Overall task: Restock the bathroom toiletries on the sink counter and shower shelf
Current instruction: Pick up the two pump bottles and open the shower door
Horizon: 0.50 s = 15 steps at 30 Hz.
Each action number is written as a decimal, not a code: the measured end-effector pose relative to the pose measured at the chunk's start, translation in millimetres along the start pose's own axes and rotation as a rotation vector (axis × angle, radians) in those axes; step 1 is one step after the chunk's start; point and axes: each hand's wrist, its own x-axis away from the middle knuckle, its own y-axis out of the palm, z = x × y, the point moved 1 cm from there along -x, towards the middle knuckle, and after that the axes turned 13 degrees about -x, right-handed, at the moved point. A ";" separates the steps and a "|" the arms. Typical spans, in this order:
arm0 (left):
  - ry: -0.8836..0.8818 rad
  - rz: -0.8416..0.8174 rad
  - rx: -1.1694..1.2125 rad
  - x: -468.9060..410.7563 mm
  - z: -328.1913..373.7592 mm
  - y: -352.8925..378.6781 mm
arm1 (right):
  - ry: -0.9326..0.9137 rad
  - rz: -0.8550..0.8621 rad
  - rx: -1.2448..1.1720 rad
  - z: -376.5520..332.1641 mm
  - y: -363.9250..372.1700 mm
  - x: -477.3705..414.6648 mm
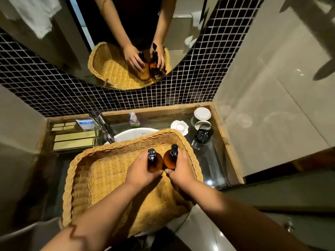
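Right half of the wicker basket (126, 143): the left hand (143, 172) is curled round the left pump bottle (153, 164); touching it, the right pump bottle (170, 161) is gripped by the right hand (182, 172). Step judged: bottles taken out for restocking. Next, an upright lift over the rim is needed.

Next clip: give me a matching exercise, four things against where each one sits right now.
Things
1. wicker basket
2. faucet
3. white scalloped dish
4. amber pump bottles

Places
A. behind the basin, toward its left
B. on the counter, right of the basin
C. lying across the basin's front
D. upright in the basket, gripped by the left hand and right hand

Pairs: 1-C; 2-A; 3-B; 4-D
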 end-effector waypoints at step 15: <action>0.035 -0.046 -0.281 42.2 -15.9 -4.1 | 0.045 0.172 0.164 -4.6 22.0 78.7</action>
